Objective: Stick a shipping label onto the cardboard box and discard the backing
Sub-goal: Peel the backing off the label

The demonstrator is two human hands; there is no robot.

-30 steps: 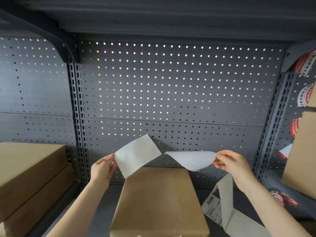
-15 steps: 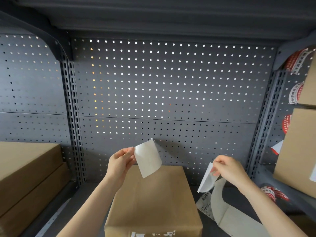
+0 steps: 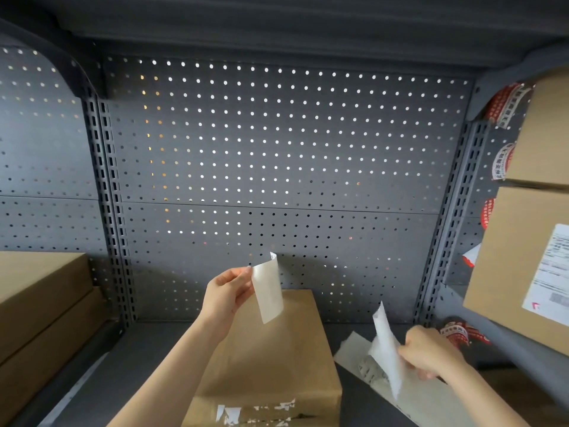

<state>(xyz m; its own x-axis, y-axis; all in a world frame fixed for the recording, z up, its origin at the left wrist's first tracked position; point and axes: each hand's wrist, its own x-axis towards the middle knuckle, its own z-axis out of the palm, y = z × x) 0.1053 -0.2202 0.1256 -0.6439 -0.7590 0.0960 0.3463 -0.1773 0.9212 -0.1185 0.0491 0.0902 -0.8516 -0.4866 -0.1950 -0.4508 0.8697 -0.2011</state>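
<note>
A brown cardboard box (image 3: pixel 277 359) stands on the dark shelf in front of me. My left hand (image 3: pixel 226 291) pinches a white shipping label (image 3: pixel 268 291) by its upper edge, and the label hangs edge-on just above the far end of the box. To the right of the box, my right hand (image 3: pixel 431 352) grips a crumpled white backing sheet (image 3: pixel 386 349) low over the shelf. The sheet is blurred. A strip of more labels (image 3: pixel 354 354) lies under it.
Flat cardboard boxes (image 3: pixel 40 297) are stacked at the left. At the right, stacked boxes (image 3: pixel 511 257) on a shelf carry a printed label (image 3: pixel 551 272). A grey pegboard (image 3: pixel 277 149) closes the back. Torn white label scraps (image 3: pixel 255 411) cling to the box's near edge.
My left hand moved right with the label, now over the box's far end. My right hand dropped down and to the right with the backing sheet, close to the shelf.
</note>
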